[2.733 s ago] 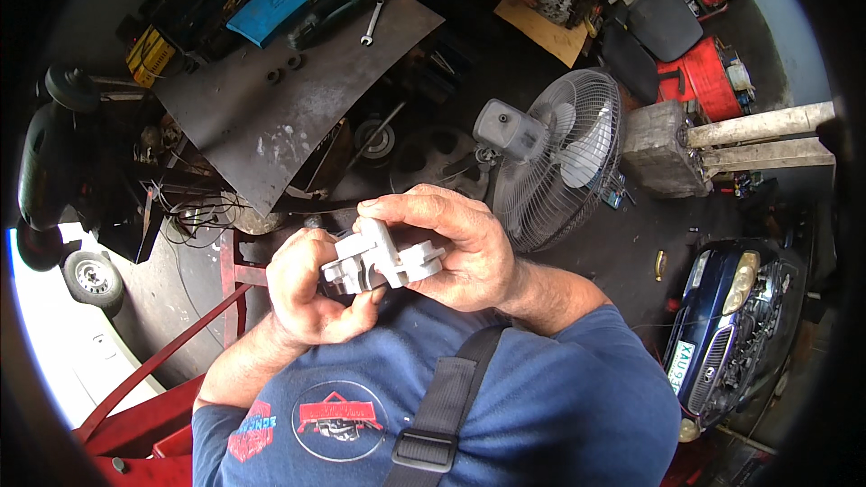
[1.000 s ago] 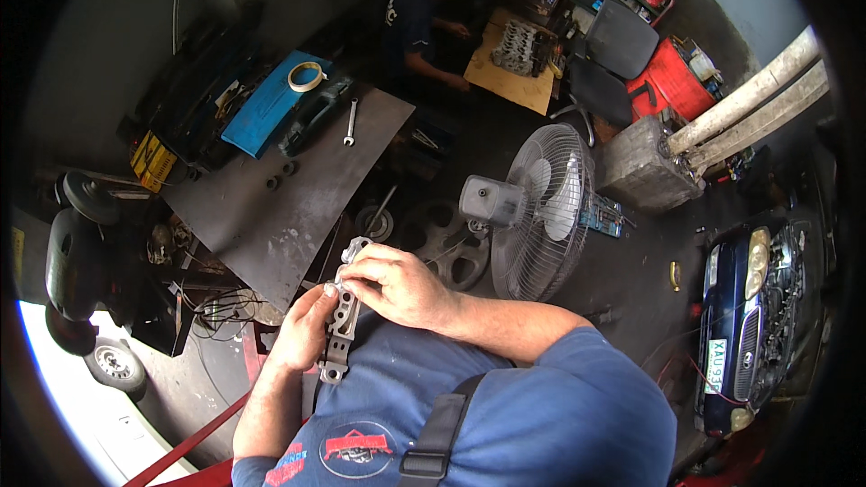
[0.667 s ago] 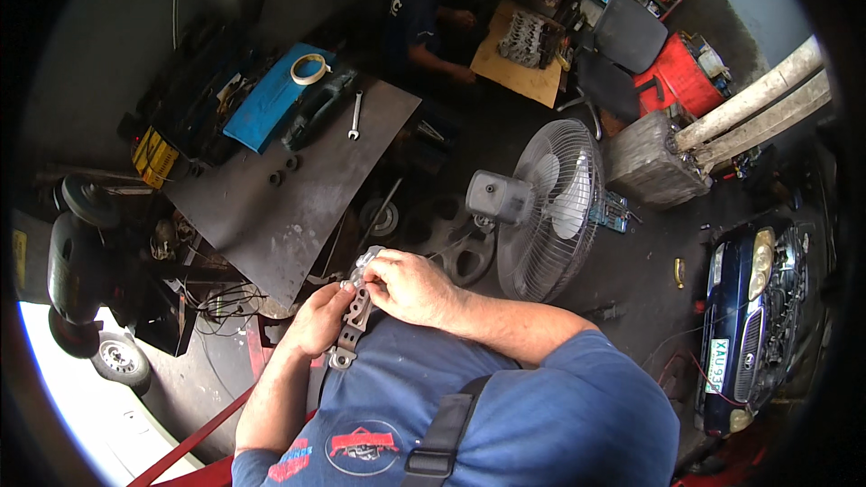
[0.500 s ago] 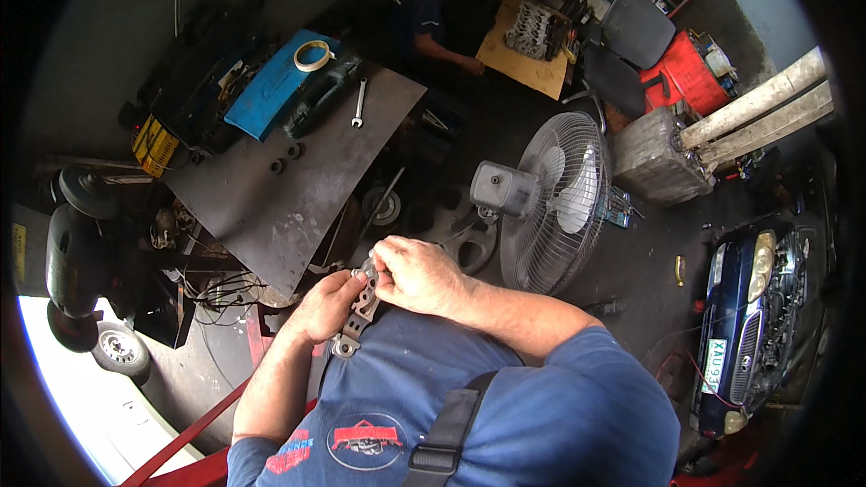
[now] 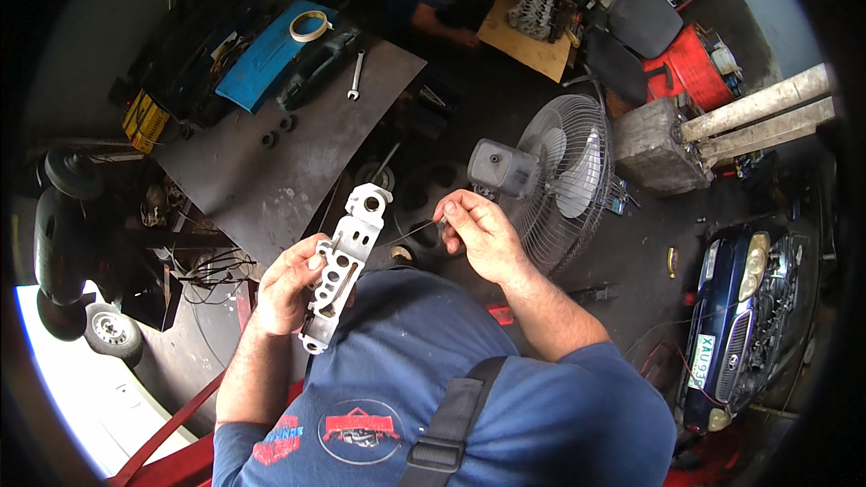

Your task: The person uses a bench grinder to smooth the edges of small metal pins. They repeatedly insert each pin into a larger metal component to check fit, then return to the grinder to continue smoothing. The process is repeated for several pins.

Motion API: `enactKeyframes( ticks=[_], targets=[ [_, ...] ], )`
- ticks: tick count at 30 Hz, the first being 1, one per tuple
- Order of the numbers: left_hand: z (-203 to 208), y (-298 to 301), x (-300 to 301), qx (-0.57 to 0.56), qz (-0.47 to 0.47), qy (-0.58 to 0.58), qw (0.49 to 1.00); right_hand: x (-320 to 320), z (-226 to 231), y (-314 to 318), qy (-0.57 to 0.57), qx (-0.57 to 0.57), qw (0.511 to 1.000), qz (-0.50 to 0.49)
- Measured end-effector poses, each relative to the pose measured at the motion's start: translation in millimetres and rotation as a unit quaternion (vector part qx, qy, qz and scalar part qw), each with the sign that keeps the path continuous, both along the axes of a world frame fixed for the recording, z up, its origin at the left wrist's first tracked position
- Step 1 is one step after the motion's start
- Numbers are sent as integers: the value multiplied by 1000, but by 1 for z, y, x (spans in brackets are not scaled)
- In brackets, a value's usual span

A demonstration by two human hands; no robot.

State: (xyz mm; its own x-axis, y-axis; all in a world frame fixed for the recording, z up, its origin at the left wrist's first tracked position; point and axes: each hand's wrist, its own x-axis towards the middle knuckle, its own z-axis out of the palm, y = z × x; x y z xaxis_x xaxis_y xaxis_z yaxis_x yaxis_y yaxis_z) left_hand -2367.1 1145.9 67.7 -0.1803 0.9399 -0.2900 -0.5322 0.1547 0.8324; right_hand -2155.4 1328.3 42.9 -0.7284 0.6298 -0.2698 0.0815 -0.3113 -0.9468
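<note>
A long silver metal bracket (image 5: 353, 225) with a row of round holes stands tilted in front of my chest. My left hand (image 5: 290, 287) grips it by its left edge, thumb across the face near the middle. To the right of the bracket, my right hand (image 5: 483, 236) is closed in a pinch on a thin dark wire-like piece (image 5: 410, 233). That piece runs left toward the bracket; whether its far tip touches the metal I cannot make out.
A steel-topped table (image 5: 311, 158) at left carries a wrench (image 5: 356, 77), a tape roll (image 5: 309, 26) and black rings (image 5: 278, 130). A pedestal fan (image 5: 564, 185) stands right of my hands. Beyond, a co-worker's arm (image 5: 442, 27) reaches toward an engine part (image 5: 535, 13). A bench grinder (image 5: 68, 234) is far left.
My hands were together at the bracket's upper end. Now my right hand has drawn away to the right with the thin piece, and the bracket is raised with its holed face showing.
</note>
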Motion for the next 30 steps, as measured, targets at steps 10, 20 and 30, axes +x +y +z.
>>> enactKeyframes(
  ticks=[10,20,30],
  targets=[
    [24,4,11,-26,3,12,1000,-1,1,-14,29,-51,998,6],
    [24,-5,14,-45,69,-23,996,-2,-9,-30,25,-47,997,64],
    [18,-14,11,2,44,75,996,-9,-5,-41,-49,17,990,129]
  ],
)
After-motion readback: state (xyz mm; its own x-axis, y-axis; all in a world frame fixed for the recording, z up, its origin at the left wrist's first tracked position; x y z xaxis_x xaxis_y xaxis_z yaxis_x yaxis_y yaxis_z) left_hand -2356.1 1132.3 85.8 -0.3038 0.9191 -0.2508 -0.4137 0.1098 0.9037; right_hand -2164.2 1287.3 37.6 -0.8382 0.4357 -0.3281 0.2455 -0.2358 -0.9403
